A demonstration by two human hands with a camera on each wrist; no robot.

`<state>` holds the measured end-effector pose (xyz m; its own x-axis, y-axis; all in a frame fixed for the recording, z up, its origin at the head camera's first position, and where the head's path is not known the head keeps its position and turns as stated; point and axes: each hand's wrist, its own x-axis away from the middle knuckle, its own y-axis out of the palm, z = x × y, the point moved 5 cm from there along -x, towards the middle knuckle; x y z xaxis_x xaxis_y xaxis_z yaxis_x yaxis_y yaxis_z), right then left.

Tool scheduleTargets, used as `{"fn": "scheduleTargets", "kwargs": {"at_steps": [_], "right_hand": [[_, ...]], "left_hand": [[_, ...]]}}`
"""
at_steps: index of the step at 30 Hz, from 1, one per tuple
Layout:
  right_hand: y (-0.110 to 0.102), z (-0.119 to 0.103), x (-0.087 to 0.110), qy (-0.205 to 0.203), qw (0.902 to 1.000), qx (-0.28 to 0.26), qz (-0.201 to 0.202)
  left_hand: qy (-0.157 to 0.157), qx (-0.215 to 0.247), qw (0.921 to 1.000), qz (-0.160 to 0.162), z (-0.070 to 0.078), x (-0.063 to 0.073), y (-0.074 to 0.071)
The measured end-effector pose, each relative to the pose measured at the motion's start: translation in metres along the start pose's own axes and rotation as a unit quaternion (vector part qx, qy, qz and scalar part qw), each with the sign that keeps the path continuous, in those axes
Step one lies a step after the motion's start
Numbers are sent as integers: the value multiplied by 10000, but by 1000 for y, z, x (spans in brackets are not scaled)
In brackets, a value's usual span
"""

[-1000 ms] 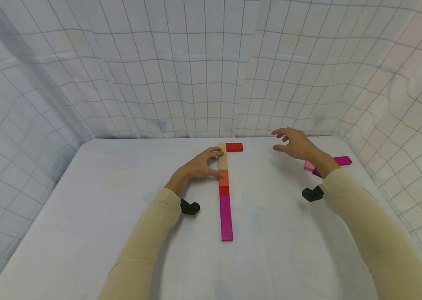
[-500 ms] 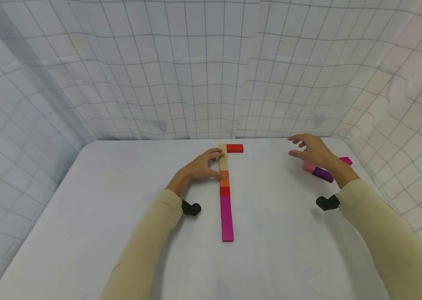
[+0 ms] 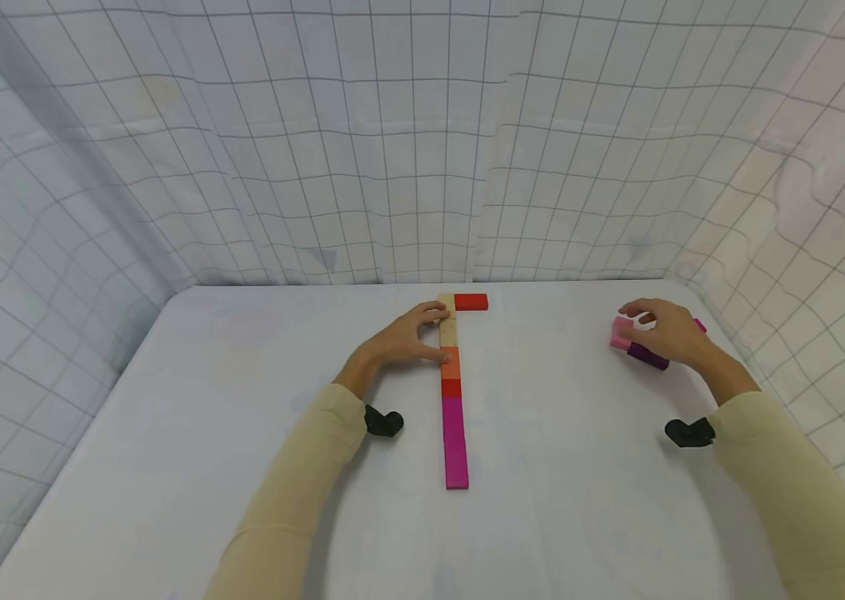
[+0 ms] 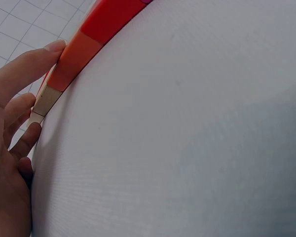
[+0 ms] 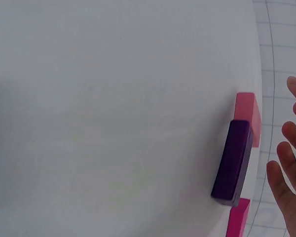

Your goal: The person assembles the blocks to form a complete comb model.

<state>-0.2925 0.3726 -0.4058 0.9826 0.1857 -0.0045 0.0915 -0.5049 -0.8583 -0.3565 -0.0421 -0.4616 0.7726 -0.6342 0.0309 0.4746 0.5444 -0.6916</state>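
Note:
In the head view a straight row of blocks runs down the white table: natural wooden blocks (image 3: 448, 335), an orange block (image 3: 454, 368), a short red block (image 3: 451, 388) and a magenta stretch (image 3: 456, 442). My left hand (image 3: 402, 338) rests along this row, its thumb (image 4: 47, 54) on the orange block and its fingers at the wooden ones. Over at the right, my right hand (image 3: 667, 330) hovers with loosely bent fingers above a pink block (image 5: 244, 108) and a dark purple block (image 5: 231, 163). The thumb overlaps the pink block in the head view.
A second red block (image 3: 472, 302) extends rightward from the row's far end. Partly behind my right hand lies another magenta block (image 5: 238, 217). White gridded curtains (image 3: 332, 167) stand around the table's back and sides.
My right hand has moved right and towards me, from beside the loose blocks to over the pink one. The left hand stays at the row.

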Motion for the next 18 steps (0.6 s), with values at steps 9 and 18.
{"fn": "scheduleTargets", "kwargs": {"at_steps": [9, 18], "right_hand": [[0, 44, 23, 846, 9927, -562, -654], [9, 56, 30, 869, 9910, -582, -841]], "left_hand": [[27, -19, 10000, 39, 0, 0, 0], [2, -46, 10000, 36, 0, 0, 0]]}}
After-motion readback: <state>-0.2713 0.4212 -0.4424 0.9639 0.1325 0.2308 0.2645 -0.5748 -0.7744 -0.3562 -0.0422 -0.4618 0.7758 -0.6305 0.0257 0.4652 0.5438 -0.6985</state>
